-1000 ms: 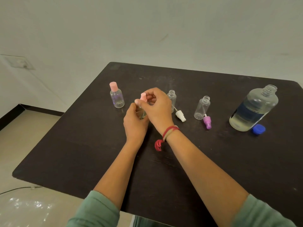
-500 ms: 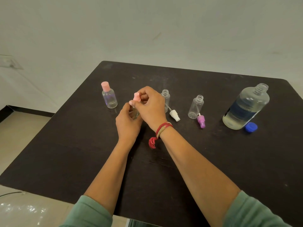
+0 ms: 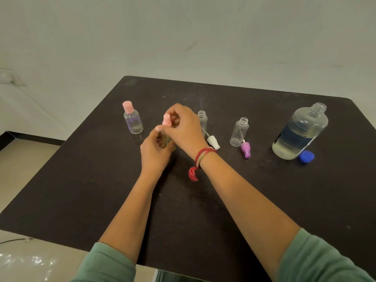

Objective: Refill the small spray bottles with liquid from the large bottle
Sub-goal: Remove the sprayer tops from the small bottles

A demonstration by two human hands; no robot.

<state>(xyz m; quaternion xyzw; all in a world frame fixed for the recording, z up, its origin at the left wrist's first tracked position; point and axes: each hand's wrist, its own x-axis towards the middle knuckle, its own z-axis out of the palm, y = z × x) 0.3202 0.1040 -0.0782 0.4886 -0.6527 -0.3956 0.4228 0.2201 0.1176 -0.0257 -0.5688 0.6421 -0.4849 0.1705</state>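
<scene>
My left hand [image 3: 155, 151] grips a small clear spray bottle [image 3: 168, 140] that is mostly hidden behind my fingers. My right hand [image 3: 183, 127] pinches its pink spray cap [image 3: 166, 119] on top. Left of them stands a small bottle with a pink cap [image 3: 132, 119]. To the right stand two open small bottles, one [image 3: 202, 120] partly behind my right hand, the other [image 3: 239, 132] further right. A white spray head [image 3: 213, 141] and a purple spray head [image 3: 245, 149] lie beside them. The large open bottle [image 3: 299, 132], partly filled, stands at far right with its blue cap [image 3: 306, 157] beside it.
Everything stands on a dark table [image 3: 234, 200] against a pale wall [image 3: 183, 37]. The table's left edge drops to a light floor [image 3: 22, 159]. A red thread band [image 3: 201, 157] hangs from my right wrist.
The hands keep their hold on the small bottle and pink cap; my right fingers have shifted slightly round the cap. The view has drifted a little.
</scene>
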